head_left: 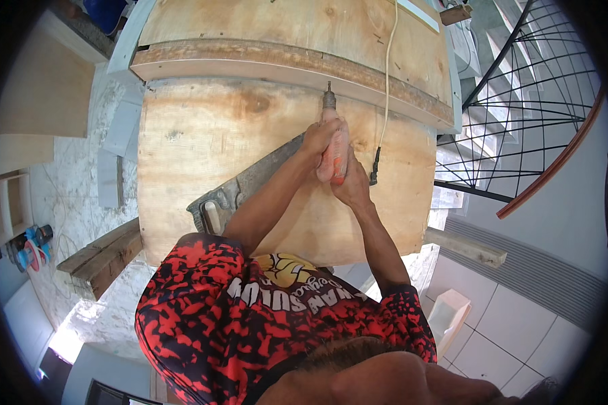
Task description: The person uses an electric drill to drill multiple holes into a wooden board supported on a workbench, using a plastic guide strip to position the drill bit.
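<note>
Both of my hands grip an orange power drill [334, 154] held flat over a plywood worktop [196, 142]. My left hand [319, 137] wraps the front of its body, and my right hand [350, 183] holds the rear. The drill's chuck and bit [329, 98] point away from me and touch the side of a long wooden strip [250, 62] lying across the plywood. A white cord [387, 81] runs from the drill's rear up over the boards. A hand saw [240, 192] lies on the plywood under my left forearm.
A black spiral stair railing [520, 101] stands to the right. A wooden plank [101, 256] juts out at the lower left, with boards and tape rolls [30, 250] on the floor beyond. White tiles [513, 324] lie at the lower right.
</note>
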`<state>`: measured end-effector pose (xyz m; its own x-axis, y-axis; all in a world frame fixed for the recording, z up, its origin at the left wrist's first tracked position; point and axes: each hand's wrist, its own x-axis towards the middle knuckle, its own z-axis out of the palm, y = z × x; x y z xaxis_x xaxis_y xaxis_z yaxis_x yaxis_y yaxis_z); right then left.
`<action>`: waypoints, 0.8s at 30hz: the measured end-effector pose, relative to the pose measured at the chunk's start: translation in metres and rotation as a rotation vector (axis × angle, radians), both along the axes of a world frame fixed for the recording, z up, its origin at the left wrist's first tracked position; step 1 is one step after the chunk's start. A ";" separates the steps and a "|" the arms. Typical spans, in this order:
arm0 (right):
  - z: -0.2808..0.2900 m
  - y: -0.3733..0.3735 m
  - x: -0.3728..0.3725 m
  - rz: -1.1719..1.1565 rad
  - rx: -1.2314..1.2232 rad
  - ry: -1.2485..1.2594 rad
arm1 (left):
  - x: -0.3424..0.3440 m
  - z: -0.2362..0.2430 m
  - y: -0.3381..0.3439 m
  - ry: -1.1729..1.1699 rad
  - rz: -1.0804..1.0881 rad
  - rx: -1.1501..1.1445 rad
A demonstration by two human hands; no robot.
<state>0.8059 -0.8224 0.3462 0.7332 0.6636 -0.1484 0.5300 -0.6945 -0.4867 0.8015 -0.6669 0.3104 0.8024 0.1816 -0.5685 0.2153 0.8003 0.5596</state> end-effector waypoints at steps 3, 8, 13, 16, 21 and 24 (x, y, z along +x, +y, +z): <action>-0.010 -0.010 -0.001 0.055 -0.162 -0.206 | -0.001 -0.011 -0.002 -0.059 -0.011 -0.094; -0.014 -0.015 0.009 0.111 -0.083 -0.223 | -0.001 -0.022 -0.008 -0.108 -0.012 -0.192; 0.014 -0.013 0.012 0.006 -0.107 -0.016 | 0.002 -0.011 -0.010 -0.097 0.007 -0.199; 0.027 -0.011 0.021 0.056 -0.124 0.089 | 0.006 -0.016 -0.009 -0.111 -0.022 -0.235; 0.023 -0.015 0.036 0.098 -0.230 0.247 | 0.010 -0.021 -0.013 -0.137 0.023 -0.238; 0.025 -0.014 0.047 0.157 -0.264 0.318 | 0.007 -0.014 -0.011 -0.114 0.006 -0.237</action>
<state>0.8525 -0.8363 0.3711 0.5172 0.6720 -0.5300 0.4913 -0.7402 -0.4591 0.8081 -0.6779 0.2966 0.8629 0.0596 -0.5018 0.1561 0.9130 0.3770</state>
